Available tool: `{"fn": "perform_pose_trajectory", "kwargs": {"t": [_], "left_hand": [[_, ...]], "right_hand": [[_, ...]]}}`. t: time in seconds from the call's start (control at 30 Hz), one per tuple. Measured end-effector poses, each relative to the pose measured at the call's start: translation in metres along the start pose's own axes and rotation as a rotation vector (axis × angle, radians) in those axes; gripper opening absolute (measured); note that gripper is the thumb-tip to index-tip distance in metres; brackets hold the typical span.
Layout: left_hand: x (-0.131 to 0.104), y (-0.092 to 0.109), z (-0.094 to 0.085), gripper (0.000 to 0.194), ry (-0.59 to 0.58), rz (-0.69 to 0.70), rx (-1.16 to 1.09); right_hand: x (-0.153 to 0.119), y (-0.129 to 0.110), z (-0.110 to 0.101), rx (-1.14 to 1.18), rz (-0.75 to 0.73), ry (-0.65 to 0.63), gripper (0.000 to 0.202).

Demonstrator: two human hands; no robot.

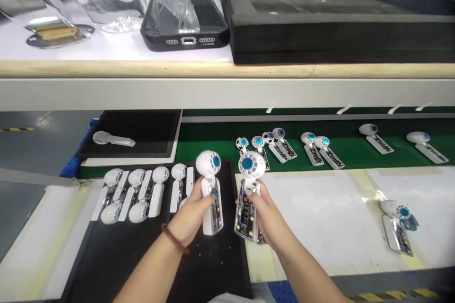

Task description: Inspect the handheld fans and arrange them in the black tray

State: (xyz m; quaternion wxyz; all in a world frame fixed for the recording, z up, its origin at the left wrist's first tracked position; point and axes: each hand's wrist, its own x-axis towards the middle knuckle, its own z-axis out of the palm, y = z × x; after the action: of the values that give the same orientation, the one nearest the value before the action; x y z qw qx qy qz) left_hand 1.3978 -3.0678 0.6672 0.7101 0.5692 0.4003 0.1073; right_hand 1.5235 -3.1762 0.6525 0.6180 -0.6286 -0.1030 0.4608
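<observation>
Two handheld fan units stand nearly upright in the hands, long axes vertical, round heads up and blue hubs facing the camera. The left fan [212,189] has a smooth white head and a partly white, partly clear handle; the left hand [190,220] wraps its fingers shut around the lower handle from the left, so the head rises above the grip, over the black mat [117,255]. A dark cord bracelet [174,240] circles that wrist. Just beside it, the right fan [249,194] shows a spoked white grille and a transparent handle with a circuit board inside; the right hand [270,220] clasps it from the right and behind. Further left on the mat lie rows of white fan housings [137,194]. Behind, more fans [280,144] lie on the green conveyor belt [355,151]
</observation>
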Motion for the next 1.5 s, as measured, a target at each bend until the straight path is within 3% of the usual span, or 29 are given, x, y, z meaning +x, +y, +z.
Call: {"fn": "perform_pose_trajectory", "kwargs": {"t": [0.07, 0.13, 0.27, 0.43, 0.6, 0.7, 0.8, 0.93, 1.0, 1.1, 1.17, 1.3, 1.37, 1.43, 1.5], "left_hand": [[0.024, -0.038, 0.002, 0.051, 0.098, -0.053, 0.162], [0.047, -0.07, 0.004, 0.039, 0.147, -0.119, 0.322], [0.077, -0.098, 0.002, 0.026, 0.213, -0.217, 0.623], [0.098, -0.096, -0.012, 0.028, 0.247, -0.279, 0.895], [0.109, -0.101, -0.025, 0.029, 0.243, -0.327, 1.078], [0.109, -0.103, -0.032, 0.027, 0.213, -0.326, 1.161], [0.105, -0.1, -0.034, 0.024, 0.205, -0.299, 1.228], [0.099, -0.093, -0.025, 0.035, 0.266, -0.145, 1.304], [0.098, -0.089, -0.02, 0.038, 0.285, -0.028, 1.326], [0.101, -0.085, -0.021, 0.037, 0.311, 0.096, 1.327], [0.105, -0.079, -0.029, 0.035, 0.334, 0.156, 1.31], [0.125, -0.062, -0.039, 0.033, 0.393, 0.24, 1.232], [0.146, -0.052, -0.033, 0.033, 0.417, 0.239, 1.182], [0.172, -0.044, -0.019, 0.029, 0.398, 0.207, 1.136], [0.198, -0.039, 0.0, 0.026, 0.336, 0.162, 1.097]], "right_hand": [[0.023, 0.032, -0.008, -0.282, -0.013, 0.012, 0.049], [0.044, 0.059, -0.01, -0.455, 0.029, 0.01, 0.043], [0.074, 0.087, 0.002, -0.65, 0.103, -0.004, 0.03], [0.102, 0.095, 0.032, -0.854, 0.116, -0.046, 0.024], [0.117, 0.104, 0.06, -1.064, 0.099, -0.063, 0.038], [0.119, 0.102, 0.059, -1.146, 0.043, -0.059, 0.034], [0.125, 0.094, 0.043, -1.162, -0.046, -0.005, 0.035], [0.148, 0.085, 0.032, -1.14, -0.104, 0.067, 0.056], [0.162, 0.082, 0.038, -1.133, -0.139, -0.008, 0.071], [0.177, 0.072, 0.048, -1.144, -0.154, -0.146, 0.075], [0.173, 0.058, 0.047, -1.141, -0.183, -0.124, 0.072], [0.131, 0.048, 0.029, -1.074, -0.381, 0.134, 0.06], [0.105, 0.07, 0.021, -1.031, -0.579, 0.243, 0.046], [0.083, 0.11, 0.018, -1.04, -0.758, 0.289, 0.041], [0.069, 0.155, 0.016, -1.09, -0.774, 0.279, 0.047]]}}
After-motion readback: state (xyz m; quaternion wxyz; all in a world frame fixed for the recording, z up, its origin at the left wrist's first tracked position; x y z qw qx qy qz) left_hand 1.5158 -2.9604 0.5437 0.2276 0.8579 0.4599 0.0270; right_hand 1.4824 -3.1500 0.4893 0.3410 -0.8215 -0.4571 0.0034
